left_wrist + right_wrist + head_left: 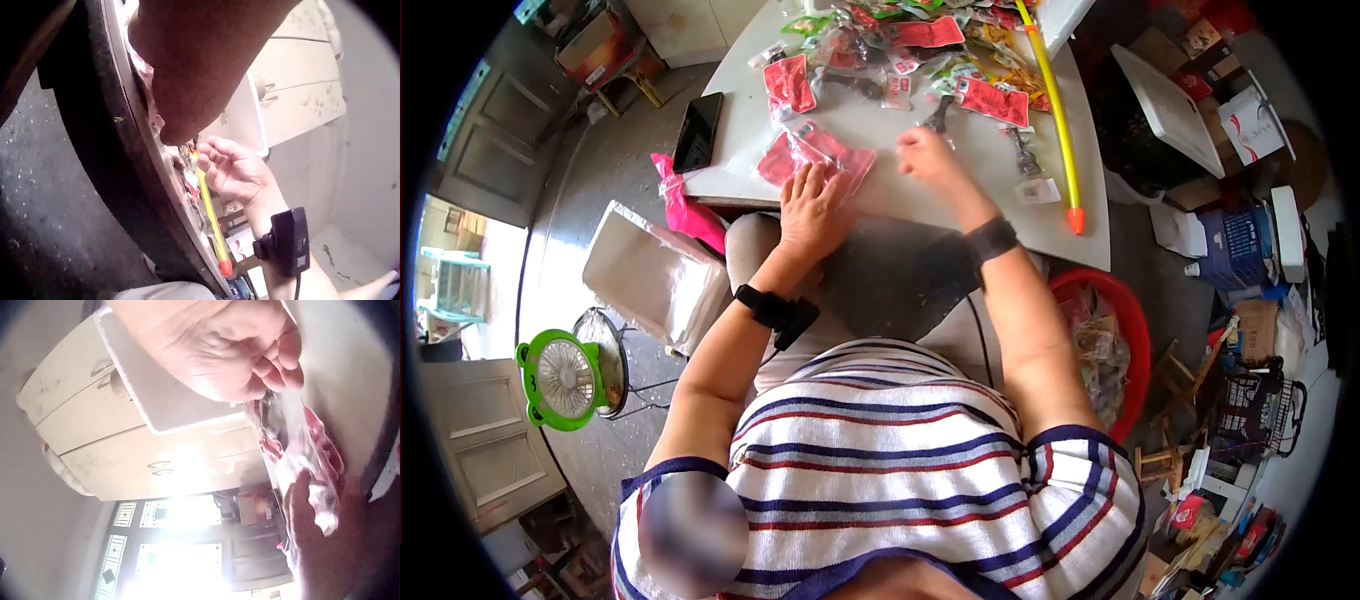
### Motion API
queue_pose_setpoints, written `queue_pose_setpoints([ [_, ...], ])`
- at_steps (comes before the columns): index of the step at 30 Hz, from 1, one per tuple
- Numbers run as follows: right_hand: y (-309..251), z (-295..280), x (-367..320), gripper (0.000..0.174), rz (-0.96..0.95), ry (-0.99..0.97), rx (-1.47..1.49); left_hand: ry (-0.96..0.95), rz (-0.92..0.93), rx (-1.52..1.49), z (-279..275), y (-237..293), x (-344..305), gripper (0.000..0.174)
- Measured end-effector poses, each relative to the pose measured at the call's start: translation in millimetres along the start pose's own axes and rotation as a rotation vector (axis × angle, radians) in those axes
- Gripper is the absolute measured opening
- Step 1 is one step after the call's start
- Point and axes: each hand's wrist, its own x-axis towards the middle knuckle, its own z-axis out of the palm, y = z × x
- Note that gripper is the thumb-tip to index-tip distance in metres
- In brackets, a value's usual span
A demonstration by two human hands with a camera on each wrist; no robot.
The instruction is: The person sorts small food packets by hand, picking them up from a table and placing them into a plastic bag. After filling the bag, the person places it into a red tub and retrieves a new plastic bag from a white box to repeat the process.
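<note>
My left hand (812, 215) rests with its fingers spread on pink-red, clear-wrapped packets (775, 160) near the table's front edge. Those packets (322, 440) also show under the fingers in the right wrist view, where the clear film shines. My right hand (935, 165) is to their right above the table, its fingers loosely bent. In the left wrist view the right hand's palm (234, 175) faces the camera, and nothing shows in it. Just past its fingers lies a dark item in clear wrap (940, 115); another wrapped dark piece (1025, 155) lies farther right.
Several red packets and other wrapped goods heap at the table's far side. A yellow stick (1055, 120) with a red end lies along the right. A black phone (698, 132) sits at the left edge. Below the right side stands a red tub (1138, 345) of wrappers.
</note>
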Motion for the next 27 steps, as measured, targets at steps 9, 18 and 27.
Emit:
queue_pose_setpoints([
  [9, 76.3, -148.3, 64.2, 0.028, 0.049, 0.752, -0.574, 0.016, -0.038, -0.037, 9.4, -4.3, -2.9, 0.038],
  [18, 94.4, -172.7, 98.5, 0.038, 0.233, 0.693, -0.622, 0.083, -0.046, -0.060, 5.3, -2.9, -3.4, 0.025],
  [27, 76.5, -167.6, 90.3, 0.018, -0.040, 0.664, 0.038, 0.193, 0.014, 0.001, -2.3, 3.7, -0.8, 0.013],
])
